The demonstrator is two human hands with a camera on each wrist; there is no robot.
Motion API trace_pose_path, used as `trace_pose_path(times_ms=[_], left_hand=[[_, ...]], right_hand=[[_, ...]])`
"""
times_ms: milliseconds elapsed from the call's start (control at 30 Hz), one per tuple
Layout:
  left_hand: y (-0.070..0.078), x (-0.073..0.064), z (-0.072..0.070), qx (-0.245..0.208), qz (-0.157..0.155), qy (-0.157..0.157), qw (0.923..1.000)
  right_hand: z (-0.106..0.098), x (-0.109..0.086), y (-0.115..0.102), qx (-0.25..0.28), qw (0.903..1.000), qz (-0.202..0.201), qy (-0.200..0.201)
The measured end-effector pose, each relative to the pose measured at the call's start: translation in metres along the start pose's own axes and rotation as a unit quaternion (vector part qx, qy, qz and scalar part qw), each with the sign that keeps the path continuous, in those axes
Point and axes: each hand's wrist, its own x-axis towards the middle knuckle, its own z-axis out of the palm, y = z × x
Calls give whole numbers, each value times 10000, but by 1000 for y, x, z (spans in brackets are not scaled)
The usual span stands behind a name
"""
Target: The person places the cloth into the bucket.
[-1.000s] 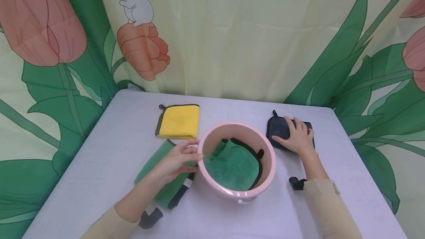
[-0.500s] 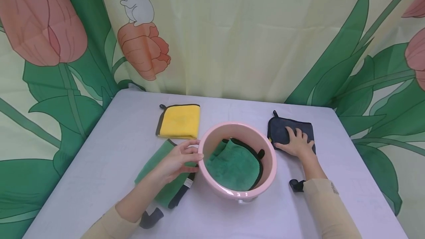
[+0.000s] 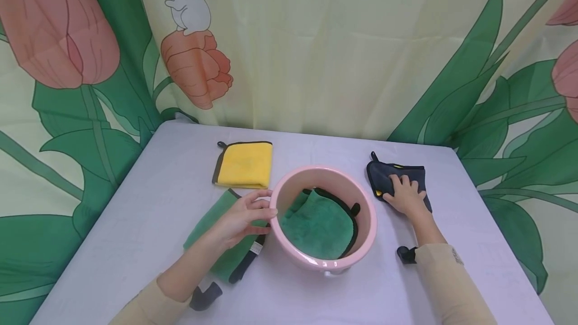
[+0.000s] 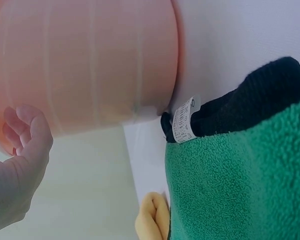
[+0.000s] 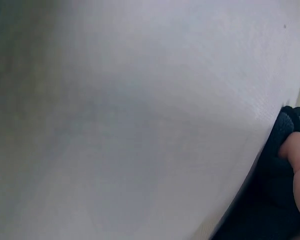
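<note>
A pink bucket (image 3: 322,260) stands in the middle of the table with a green towel (image 3: 318,227) inside it. My left hand (image 3: 241,219) grips the bucket's left rim; in the left wrist view its fingers lie against the pink wall. Under that hand, a second green towel with a black border (image 4: 215,185) lies on the table, a white label at its edge. At the right, my right hand (image 3: 406,197) grips a folded dark navy towel (image 3: 384,174), thumb at its near left edge. The towel is bunched and bits of yellow show from its underside.
A folded yellow towel (image 3: 244,164) with a dark border lies behind the left hand. Black wrist-camera mounts (image 3: 205,297) sit beside the forearms. The white-covered table (image 3: 370,300) ends at a printed curtain (image 3: 316,64) at the back.
My right hand has drawn its fingers together and slid slightly toward the near right, so the navy towel's surface bunches and yellow shows. My left hand and the bucket stay in place.
</note>
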Motion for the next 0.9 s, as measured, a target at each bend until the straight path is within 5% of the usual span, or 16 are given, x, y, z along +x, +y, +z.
trace_pose_path(times_ms=[533, 900], left_hand=[[2, 1, 1, 85, 17, 21, 10000], [1, 0, 0, 96, 46, -8, 9999]], right_hand=[[-8, 2, -3, -206, 9997, -158, -19], [-43, -22, -18, -281, 9907, -418, 1264]])
